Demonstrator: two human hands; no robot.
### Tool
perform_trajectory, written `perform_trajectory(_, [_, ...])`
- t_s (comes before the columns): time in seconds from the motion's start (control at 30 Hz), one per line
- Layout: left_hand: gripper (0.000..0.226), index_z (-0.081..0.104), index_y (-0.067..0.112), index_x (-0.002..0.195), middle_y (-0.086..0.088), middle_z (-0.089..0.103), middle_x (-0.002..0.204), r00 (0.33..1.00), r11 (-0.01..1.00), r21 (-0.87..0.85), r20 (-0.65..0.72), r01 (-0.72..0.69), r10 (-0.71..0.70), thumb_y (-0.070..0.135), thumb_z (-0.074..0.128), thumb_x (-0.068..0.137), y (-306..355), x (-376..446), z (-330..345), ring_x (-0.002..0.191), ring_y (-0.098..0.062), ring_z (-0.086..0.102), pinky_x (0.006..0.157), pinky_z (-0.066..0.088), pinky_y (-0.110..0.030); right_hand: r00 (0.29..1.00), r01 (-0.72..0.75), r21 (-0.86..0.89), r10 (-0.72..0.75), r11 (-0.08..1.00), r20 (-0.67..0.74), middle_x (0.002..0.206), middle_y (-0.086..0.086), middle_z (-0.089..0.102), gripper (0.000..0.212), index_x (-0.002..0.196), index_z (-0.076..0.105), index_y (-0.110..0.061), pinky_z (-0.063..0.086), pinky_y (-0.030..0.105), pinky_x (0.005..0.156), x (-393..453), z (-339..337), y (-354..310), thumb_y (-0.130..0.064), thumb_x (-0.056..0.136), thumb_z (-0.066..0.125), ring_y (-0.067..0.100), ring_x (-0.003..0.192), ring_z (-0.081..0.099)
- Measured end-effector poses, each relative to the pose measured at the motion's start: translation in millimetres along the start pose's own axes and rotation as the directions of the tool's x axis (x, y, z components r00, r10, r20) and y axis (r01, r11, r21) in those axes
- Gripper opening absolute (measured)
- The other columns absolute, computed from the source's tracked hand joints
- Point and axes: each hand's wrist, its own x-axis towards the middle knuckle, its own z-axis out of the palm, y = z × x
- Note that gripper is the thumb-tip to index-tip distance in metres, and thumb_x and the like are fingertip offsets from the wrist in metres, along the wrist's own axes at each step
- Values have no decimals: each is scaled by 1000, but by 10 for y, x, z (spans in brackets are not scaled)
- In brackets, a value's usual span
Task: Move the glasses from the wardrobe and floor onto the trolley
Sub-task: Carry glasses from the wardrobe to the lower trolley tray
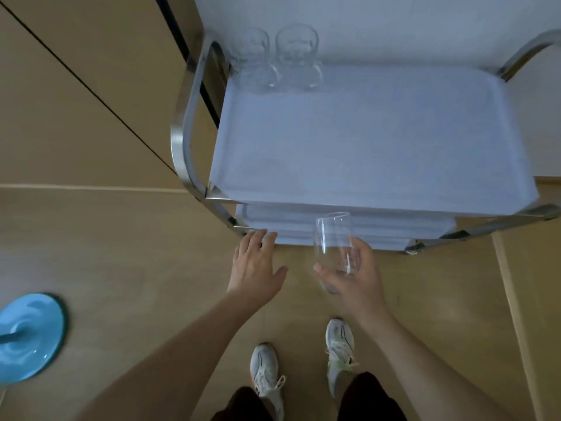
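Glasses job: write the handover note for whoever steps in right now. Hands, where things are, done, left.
Right hand: grips a clear glass, held in the air in front of the trolley's near edge, not yet set down.
Left hand: open, holds nothing, fingertips near the lower shelf's front corner.
Done: two glasses stand side by side at the far left corner of the white top shelf.
Left: set the held glass on the top shelf, probably beside those two. No other glasses show in this view, so check the wardrobe and floor.
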Motion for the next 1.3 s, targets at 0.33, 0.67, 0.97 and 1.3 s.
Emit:
perform_trajectory(0.33, [66, 50, 12, 140, -10, 49, 145, 992, 994, -52, -65, 101, -104, 33, 76, 83, -787, 170, 696, 137, -30, 39, 114, 34, -43, 999, 8, -57, -5, 998, 52, 120, -9, 56, 83, 133, 47, -35, 54, 23, 82, 591, 502, 736, -26, 66, 95, 0, 116, 56])
perform_trajectory(0.67, [66, 47, 6, 145, -16, 45, 151, 967, 999, -47, -256, -20, 8, 34, 72, 90, -766, 943, 1039, 143, -34, 33, 119, 29, -45, 985, 161, -68, -156, 985, 74, 120, -9, 57, 85, 132, 47, -36, 54, 15, 69, 1241, 690, 1033, -25, 63, 97, 8, 108, 60])
perform_trajectory(0.97, [65, 44, 9, 149, -14, 43, 154, 913, 997, 29, -401, -73, 79, 43, 61, 96, -1048, 1633, 1590, 146, -34, 30, 120, 25, -44, 921, 381, -37, -376, 924, 101, 123, -6, 55, 85, 135, 47, -34, 58, 22, 62, 1920, 786, 1426, -26, 66, 95, 13, 115, 58])
perform_trajectory(1.3, [60, 45, 13, 148, -11, 46, 152, 899, 993, 81, -423, -90, 116, 46, 54, 98, -1187, 2047, 1928, 143, -34, 32, 117, 29, -45, 847, 532, -10, -531, 847, 37, 121, 0, 60, 80, 130, 48, -26, 54, 26, 90, 2368, 824, 1729, -23, 66, 95, 14, 111, 62])
